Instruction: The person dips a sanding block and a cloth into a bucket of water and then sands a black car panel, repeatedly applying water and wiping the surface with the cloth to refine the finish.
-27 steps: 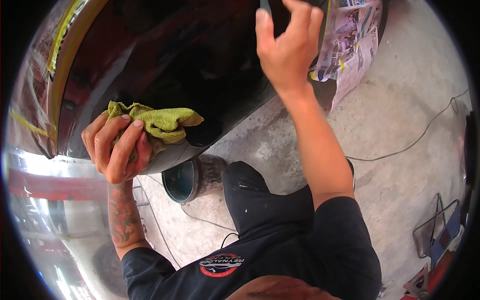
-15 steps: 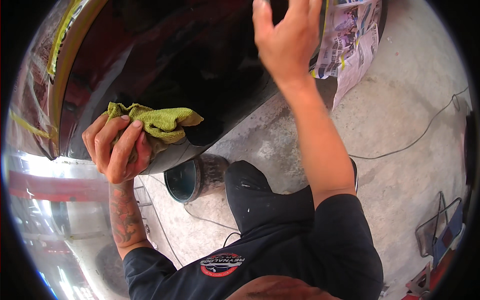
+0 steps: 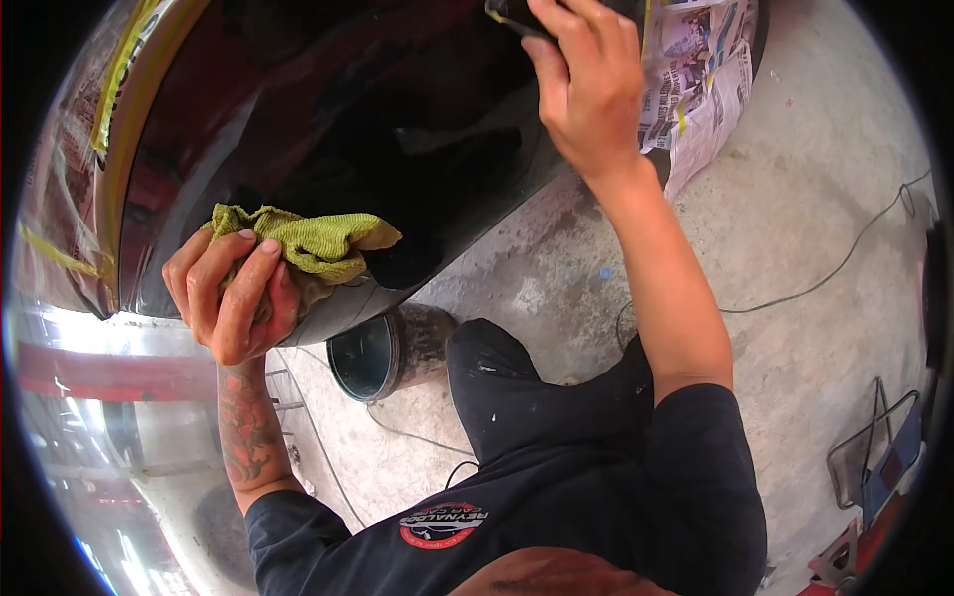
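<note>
My left hand point(image 3: 231, 298) is closed around a crumpled yellow-green cloth point(image 3: 323, 238). It rests against the lower edge of a glossy black car body panel point(image 3: 417, 109). Higher up and to the right, my right hand point(image 3: 594, 99) is over the same panel, fingers bent around a thin dark piece point(image 3: 512, 18) that looks like sandpaper. Part of that piece lies behind the fingers and at the top of the view. Dark reddish reflections show on the panel.
Newspaper masking point(image 3: 696, 79) hangs at the panel's right end; yellow tape point(image 3: 124, 74) and clear plastic border its left. Below the panel a dark bucket point(image 3: 422, 343) stands on the concrete floor near my knee. A black cable point(image 3: 825, 283) crosses the floor. A folding metal frame point(image 3: 874, 457) sits lower right.
My right hand has moved a little right and down across the panel, and the dark piece in it now shows more. My left hand and the cloth have stayed in place.
</note>
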A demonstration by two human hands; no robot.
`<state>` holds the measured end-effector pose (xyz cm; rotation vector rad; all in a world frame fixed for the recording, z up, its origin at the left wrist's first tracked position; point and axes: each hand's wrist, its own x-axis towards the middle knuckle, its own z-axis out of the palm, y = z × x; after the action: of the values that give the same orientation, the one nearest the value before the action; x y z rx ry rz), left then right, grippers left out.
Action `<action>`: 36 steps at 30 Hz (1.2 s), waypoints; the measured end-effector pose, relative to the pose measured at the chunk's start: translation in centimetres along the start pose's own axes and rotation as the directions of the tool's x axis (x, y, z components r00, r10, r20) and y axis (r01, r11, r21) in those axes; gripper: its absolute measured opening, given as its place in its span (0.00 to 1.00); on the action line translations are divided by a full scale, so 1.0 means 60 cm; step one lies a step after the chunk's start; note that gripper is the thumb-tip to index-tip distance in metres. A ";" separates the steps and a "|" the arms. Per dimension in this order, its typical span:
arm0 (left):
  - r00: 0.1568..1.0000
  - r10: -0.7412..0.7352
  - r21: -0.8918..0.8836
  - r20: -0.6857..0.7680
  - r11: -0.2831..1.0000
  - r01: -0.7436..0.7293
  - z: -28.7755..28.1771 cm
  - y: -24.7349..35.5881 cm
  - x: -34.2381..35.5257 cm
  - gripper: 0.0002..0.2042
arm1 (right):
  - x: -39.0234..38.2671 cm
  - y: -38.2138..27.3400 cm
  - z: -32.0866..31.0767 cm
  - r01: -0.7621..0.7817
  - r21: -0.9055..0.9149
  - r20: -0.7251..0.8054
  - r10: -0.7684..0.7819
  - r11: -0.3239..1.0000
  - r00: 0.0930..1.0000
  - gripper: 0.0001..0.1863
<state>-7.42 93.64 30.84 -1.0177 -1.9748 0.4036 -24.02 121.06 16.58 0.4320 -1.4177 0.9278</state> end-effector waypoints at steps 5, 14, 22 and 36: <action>1.000 -0.002 -0.003 0.009 1.000 0.002 0.004 0.002 0.002 0.11 | -0.005 0.012 0.005 -0.006 -0.032 0.003 0.006 0.999 1.000 0.25; 1.000 0.001 -0.005 0.000 1.000 -0.001 0.004 0.001 0.000 0.11 | -0.009 0.001 -0.003 -0.002 -0.060 0.004 0.002 0.998 1.000 0.24; 1.000 0.003 -0.006 -0.010 1.000 -0.003 0.005 0.001 0.001 0.11 | -0.024 -0.001 0.004 -0.032 -0.058 -0.031 0.031 0.998 0.999 0.24; 0.999 0.025 0.011 0.040 1.000 -0.025 -0.001 0.003 0.002 0.09 | 0.026 0.017 0.009 -0.032 -0.102 -0.050 0.027 0.994 0.998 0.24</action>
<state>-7.33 93.84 30.84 -1.0350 -1.9944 0.4520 -25.30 121.73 17.90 0.3104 -1.4243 0.8795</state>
